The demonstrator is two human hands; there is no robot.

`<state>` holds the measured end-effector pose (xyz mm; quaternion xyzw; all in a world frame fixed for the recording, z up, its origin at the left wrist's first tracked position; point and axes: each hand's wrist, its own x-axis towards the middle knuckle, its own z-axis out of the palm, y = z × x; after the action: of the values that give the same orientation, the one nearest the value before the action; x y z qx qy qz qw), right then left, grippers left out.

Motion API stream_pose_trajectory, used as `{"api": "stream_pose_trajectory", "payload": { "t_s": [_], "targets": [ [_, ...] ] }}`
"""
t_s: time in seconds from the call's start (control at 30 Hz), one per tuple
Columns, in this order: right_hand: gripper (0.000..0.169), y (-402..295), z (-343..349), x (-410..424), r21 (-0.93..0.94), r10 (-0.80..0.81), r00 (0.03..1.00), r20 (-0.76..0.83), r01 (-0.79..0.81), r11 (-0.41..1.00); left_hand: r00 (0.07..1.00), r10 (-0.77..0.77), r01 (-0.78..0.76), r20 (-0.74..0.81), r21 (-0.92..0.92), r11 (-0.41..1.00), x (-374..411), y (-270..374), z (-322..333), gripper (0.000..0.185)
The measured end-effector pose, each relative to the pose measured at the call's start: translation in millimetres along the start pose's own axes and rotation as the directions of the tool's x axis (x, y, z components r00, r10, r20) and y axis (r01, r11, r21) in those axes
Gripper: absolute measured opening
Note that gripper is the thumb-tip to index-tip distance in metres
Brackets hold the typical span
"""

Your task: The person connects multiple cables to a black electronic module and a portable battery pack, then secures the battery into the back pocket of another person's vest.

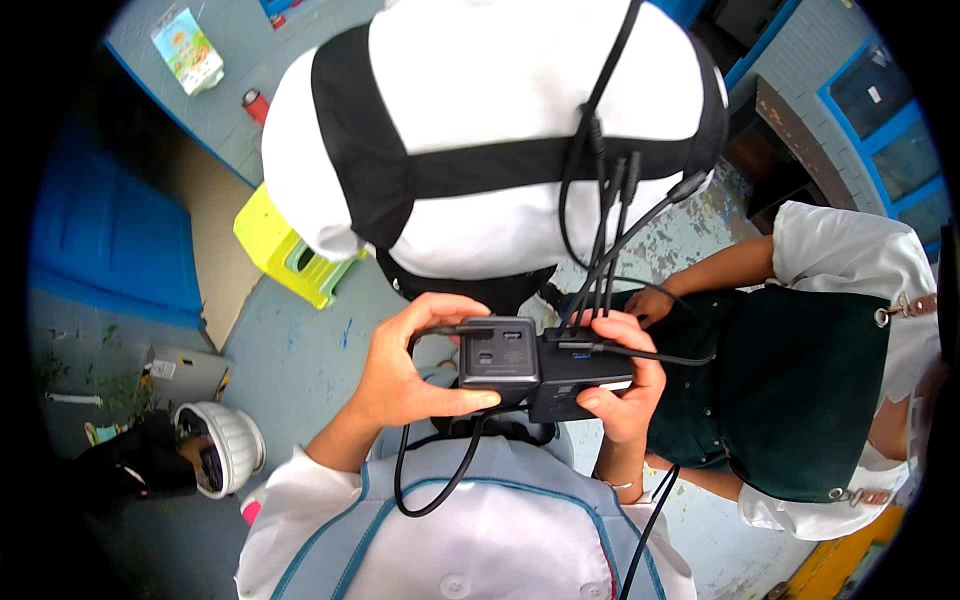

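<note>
In front of my chest, my left hand (pixel 409 367) grips a dark grey power bank (pixel 499 360) between thumb and fingers. A black cable (pixel 450 486) plugs into its port face and loops below. My right hand (pixel 628 375) holds a black box-shaped device with USB ports (pixel 581 382), pressed against the power bank's right side. Several black cables (pixel 611 247) run from the top of this device towards a person ahead. Another plug (pixel 592 347) lies across its upper face and its cable leads right.
Just ahead stands a person in a white shirt (pixel 480 90) with black harness straps (pixel 495 165). At right is another person in a dark green apron (pixel 795 390). A yellow-green plastic stool (pixel 274 240), a white planter (pixel 232 450) and a red can (pixel 255 105) are at left.
</note>
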<state>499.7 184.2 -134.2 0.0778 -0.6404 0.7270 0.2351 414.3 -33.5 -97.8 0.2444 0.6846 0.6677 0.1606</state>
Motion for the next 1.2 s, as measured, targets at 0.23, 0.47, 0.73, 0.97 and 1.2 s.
{"api": "stream_pose_trajectory", "payload": {
  "t_s": [0.23,0.47,0.73,0.97,1.2],
  "targets": [
    [0.064,3.1,1.1,2.2,0.004,-0.002,1.000,-0.006,0.002,1.000,1.000,-0.013,0.013,-0.008,-0.053,0.998,2.7,-4.8,0.4,0.064],
    [0.067,4.4,5.3,-0.6,-0.006,-0.038,0.999,-0.014,0.038,0.999,0.999,0.005,-0.011,-0.034,-0.185,0.983,-1.7,-7.0,1.8,0.062],
    [0.073,-3.3,6.6,-5.8,0.065,0.015,0.999,-0.037,-0.012,0.998,0.997,-0.058,0.047,-0.057,-0.192,0.980,-3.9,-4.1,2.4,0.059],
    [0.084,-6.5,-0.9,6.2,-0.003,0.167,0.967,0.191,-0.169,0.986,0.975,-0.040,-0.014,-0.220,-0.239,0.971,-7.5,-19.1,8.8,0.064],
    [0.089,-12.5,-0.2,0.4,0.010,0.130,0.986,0.109,-0.132,0.991,0.972,-0.167,0.046,-0.164,-0.566,0.823,-5.4,-17.9,28.9,0.065]
  ]
}}
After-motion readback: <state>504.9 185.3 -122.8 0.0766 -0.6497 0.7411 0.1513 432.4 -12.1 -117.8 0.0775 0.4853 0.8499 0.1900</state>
